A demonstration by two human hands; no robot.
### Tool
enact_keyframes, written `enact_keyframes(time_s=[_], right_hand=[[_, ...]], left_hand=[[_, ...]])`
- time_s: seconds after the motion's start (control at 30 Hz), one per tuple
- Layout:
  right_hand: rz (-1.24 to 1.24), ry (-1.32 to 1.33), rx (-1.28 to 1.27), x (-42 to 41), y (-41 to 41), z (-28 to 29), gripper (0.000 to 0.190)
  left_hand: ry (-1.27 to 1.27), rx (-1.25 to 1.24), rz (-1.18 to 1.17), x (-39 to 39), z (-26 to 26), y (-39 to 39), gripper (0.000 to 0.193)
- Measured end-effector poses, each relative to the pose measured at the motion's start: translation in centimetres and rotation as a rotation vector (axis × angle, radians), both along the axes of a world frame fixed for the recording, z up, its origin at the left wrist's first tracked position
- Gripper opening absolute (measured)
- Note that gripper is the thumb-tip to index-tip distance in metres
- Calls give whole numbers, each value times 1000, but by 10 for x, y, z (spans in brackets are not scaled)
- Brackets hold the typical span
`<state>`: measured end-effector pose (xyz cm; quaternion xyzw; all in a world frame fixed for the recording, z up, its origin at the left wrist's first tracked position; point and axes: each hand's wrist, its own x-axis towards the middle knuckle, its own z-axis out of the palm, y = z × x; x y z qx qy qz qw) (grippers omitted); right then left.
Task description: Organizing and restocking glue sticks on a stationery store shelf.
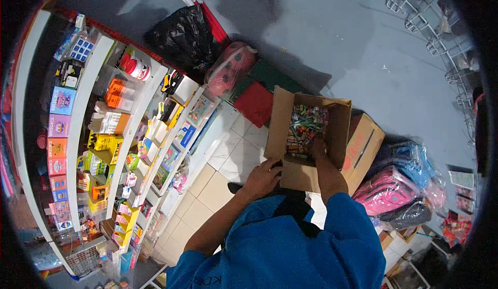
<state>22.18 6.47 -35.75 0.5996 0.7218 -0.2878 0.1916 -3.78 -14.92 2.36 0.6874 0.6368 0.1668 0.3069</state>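
An open cardboard box (337, 133) stands before me with its flaps spread outward. Inside it lie many small, colourful packaged items (309, 119), heaped loosely in the middle and more in rows toward the near side; they are too small to name. My right hand (318, 149) reaches down into the box among these items. Its fingers are partly hidden, so any item in them cannot be made out. My left hand (262, 178) holds the box at its near left corner, fingers over the edge beside the flap.
Shelves (134, 129) of boxed toys and stationery run along the left. A second carton (363, 145) touches the box's right side, near plastic-wrapped pink bags (389, 191). Beyond are a red mat (253, 104), a black plastic bag (183, 38) and a wire rack (435, 47).
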Motion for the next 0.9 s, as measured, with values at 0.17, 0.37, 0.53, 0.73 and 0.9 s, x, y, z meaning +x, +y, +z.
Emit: enact_keyframes(time_s=[0.17, 0.37, 0.53, 0.73, 0.9], right_hand=[[236, -72, 266, 6, 1, -31, 55], [-703, 815, -358, -5, 5, 22, 44], [-416, 527, -198, -10, -4, 64, 36], [-176, 280, -50, -12, -9, 109, 36], [-74, 220, 93, -34, -9, 165, 49]], left_hand=[[-7, -6, 65, -2, 8, -7, 38], [-45, -116, 77, -9, 10, -21, 37], [-80, -163, 110, -17, 6, -37, 37], [-164, -72, 209, -30, 5, -56, 34], [-240, -23, 264, -41, 13, -61, 35]])
